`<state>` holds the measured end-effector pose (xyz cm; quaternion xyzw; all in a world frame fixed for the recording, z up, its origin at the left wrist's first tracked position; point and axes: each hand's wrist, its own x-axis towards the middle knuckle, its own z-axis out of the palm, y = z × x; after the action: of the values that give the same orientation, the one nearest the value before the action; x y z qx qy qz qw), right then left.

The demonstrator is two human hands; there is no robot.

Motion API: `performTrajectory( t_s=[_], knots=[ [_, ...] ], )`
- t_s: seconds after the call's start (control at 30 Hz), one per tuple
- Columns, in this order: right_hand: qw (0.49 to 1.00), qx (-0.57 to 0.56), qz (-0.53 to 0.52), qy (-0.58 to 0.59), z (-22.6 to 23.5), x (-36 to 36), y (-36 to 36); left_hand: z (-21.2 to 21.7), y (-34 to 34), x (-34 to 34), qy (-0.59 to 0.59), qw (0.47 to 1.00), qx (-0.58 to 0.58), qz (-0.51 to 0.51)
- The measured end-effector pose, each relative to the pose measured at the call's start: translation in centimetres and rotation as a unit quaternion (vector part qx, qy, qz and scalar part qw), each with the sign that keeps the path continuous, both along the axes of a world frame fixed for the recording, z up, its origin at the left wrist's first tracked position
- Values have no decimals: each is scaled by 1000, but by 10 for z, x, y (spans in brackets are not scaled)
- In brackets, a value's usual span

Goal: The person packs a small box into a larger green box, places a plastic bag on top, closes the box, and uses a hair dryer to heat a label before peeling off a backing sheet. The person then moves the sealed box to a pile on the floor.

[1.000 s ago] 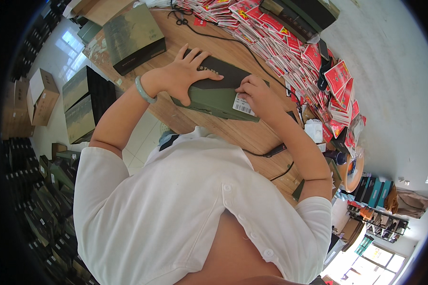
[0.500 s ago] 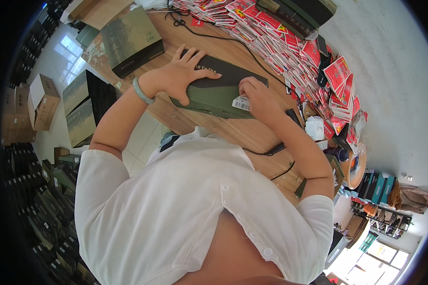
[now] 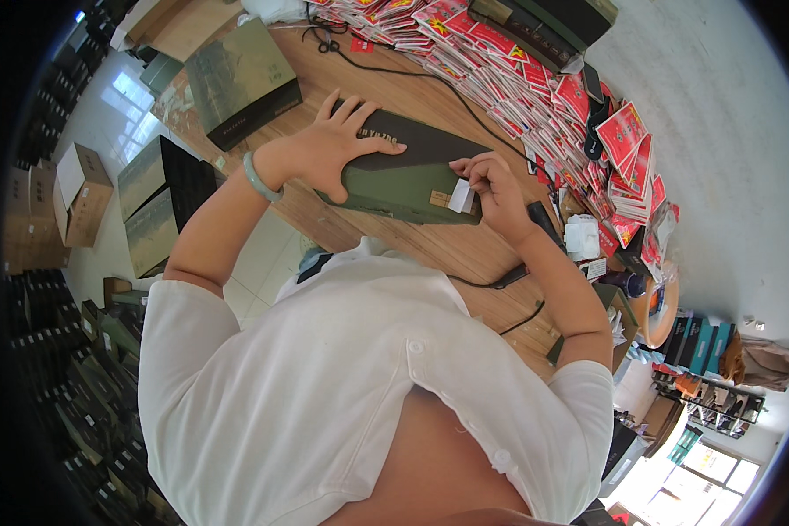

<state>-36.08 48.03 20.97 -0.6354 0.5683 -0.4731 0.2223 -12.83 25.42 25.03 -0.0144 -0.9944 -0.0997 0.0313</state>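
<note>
A long dark green and black box [image 3: 393, 186] lies across the wooden table in front of me. My left hand [image 3: 329, 151] rests on the box's left part with fingers spread, holding it down. Over the right end, my right hand [image 3: 493, 195] pinches a white label [image 3: 461, 196] by its edge. The label is folded up off the green side, with its pale back showing. Beside it, a small tan sticker [image 3: 439, 199] sits on the same face.
An olive box [image 3: 241, 79] stands at the table's far left. Piled red cards [image 3: 517, 96] run along the far and right side, with a dark box [image 3: 543, 31] on them. A black cable [image 3: 430, 74] crosses the table. Cartons [image 3: 81, 193] stand on the floor at left.
My right hand has drawn the label back, so its plain side now shows and the tan sticker is uncovered. My left hand stays almost where it was.
</note>
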Motion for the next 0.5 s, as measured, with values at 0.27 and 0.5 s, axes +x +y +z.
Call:
performTrajectory(
  t_s=[0.27,0.5],
  knots=[
    [953,-45,-41,-297,-19,6,5,3,5,0,-1,1000,5,8],
    [926,-91,-68,-359,-23,8,17,6,4,-3,-15,1000,20,7]
  ],
)
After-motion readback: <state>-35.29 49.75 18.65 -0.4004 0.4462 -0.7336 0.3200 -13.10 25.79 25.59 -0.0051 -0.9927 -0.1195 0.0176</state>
